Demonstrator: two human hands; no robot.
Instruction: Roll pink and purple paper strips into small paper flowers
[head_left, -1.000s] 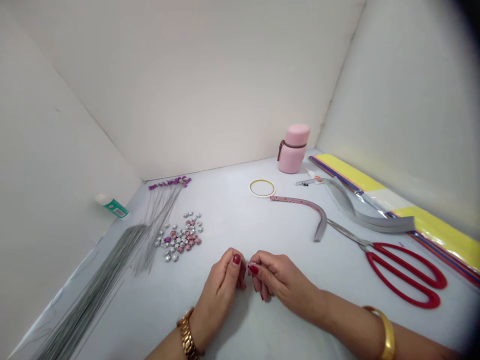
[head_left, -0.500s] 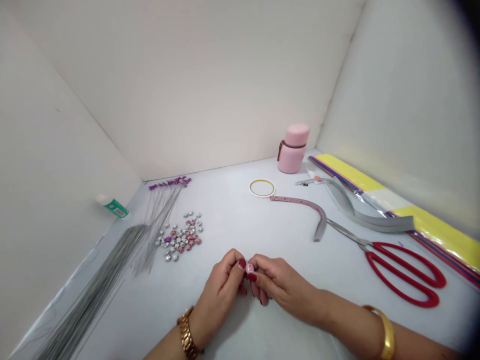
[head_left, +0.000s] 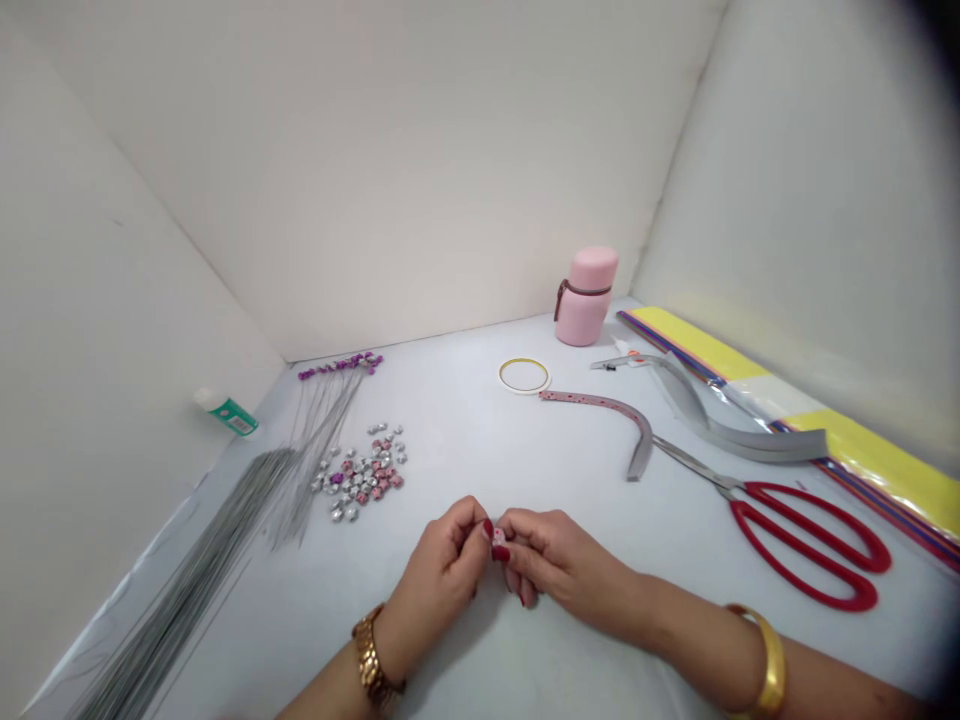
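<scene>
Between the fingertips of both hands, near the front middle of the table, is a small pink paper star point(head_left: 499, 537). My left hand point(head_left: 454, 555) pinches it from the left with thumb and forefinger. From the right, my right hand point(head_left: 551, 558) pinches the same star, its thumb over the front; the fingers cover much of it. To the left lies a pile of small silver and pink paper stars point(head_left: 367, 475), with a purple one among them. Beyond my right hand, a curved bundle of pink-patterned paper strips point(head_left: 600, 402) rests on the table.
Red-handled scissors point(head_left: 802, 545) lie at the right, near grey paper strips point(head_left: 765, 443) and yellow packets point(head_left: 870, 450). A pink flask point(head_left: 585, 300) and tape roll point(head_left: 524, 390) stand farther back. Wire stems point(head_left: 195, 570), purple-tipped stems point(head_left: 341, 367) and a green-labelled tube point(head_left: 232, 414) are left.
The fingertips have shifted slightly around the pink star, and less of it shows. My left wrist has moved a little to the left; the things on the table lie as before.
</scene>
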